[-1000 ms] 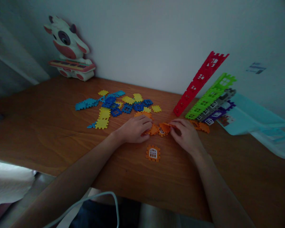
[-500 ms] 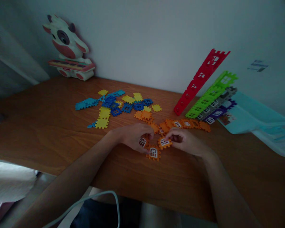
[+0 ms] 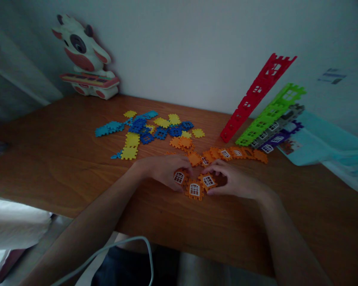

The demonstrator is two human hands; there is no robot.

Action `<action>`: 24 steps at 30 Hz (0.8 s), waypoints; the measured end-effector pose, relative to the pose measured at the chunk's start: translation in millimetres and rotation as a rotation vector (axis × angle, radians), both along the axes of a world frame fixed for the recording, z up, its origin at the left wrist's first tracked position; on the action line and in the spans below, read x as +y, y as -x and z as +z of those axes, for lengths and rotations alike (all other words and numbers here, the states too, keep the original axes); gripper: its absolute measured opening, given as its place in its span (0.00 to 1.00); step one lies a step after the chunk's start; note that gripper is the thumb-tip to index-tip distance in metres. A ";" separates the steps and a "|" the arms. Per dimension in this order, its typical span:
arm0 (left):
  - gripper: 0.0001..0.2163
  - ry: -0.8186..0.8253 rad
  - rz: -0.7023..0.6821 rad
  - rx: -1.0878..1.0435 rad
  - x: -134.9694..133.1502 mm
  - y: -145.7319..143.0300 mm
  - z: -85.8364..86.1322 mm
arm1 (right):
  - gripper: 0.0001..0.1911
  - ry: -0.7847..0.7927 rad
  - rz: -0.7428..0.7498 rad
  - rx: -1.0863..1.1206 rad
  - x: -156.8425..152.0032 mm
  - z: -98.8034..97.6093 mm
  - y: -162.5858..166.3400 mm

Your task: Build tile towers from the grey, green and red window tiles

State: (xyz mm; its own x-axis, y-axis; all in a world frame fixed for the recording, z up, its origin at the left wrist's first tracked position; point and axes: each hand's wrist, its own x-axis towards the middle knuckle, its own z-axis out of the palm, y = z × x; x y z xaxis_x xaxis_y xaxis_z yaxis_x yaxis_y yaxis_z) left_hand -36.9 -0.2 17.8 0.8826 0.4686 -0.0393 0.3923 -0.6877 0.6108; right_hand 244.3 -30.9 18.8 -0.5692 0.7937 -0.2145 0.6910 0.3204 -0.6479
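Note:
Three orange toy building tiles with white window grilles lie close together on the table in front of me. My left hand (image 3: pixel 170 171) curls round the left orange window tile (image 3: pixel 179 178), thumb and fingers at its edges. The middle orange window tile (image 3: pixel 194 190) lies slightly nearer to me, by my left thumb. My right hand (image 3: pixel 234 179) grips the right orange window tile (image 3: pixel 209 181), with forefinger at its far edge and thumb at its near edge. Just beyond my hands runs a row of orange tiles (image 3: pixel 226 153).
Loose blue tiles (image 3: pixel 160 133) and yellow tiles (image 3: pixel 129 146) lie further back. A red tile strip (image 3: pixel 250 101) and a green strip (image 3: pixel 268 117) lean at the back right, beside a turquoise tray (image 3: pixel 325 147). A cow toy keyboard (image 3: pixel 88 77) stands at the back left.
My right fingers have spread from a pinch on the right tile's face to its far and near edges. That tile has turned slightly. My left hand has barely moved.

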 end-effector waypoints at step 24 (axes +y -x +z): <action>0.19 0.033 0.078 0.168 0.6 4.0 4.5 | 0.21 0.044 -0.015 -0.101 -3.4 5.7 -14.3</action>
State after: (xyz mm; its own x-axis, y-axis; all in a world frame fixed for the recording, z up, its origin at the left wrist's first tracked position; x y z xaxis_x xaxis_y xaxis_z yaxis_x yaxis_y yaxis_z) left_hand -40.9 0.4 22.3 0.8234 0.5311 -0.1998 0.5421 -0.6320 0.5538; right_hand 258.6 -34.2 24.5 -0.5307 0.7907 -0.3053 0.7581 0.2817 -0.5882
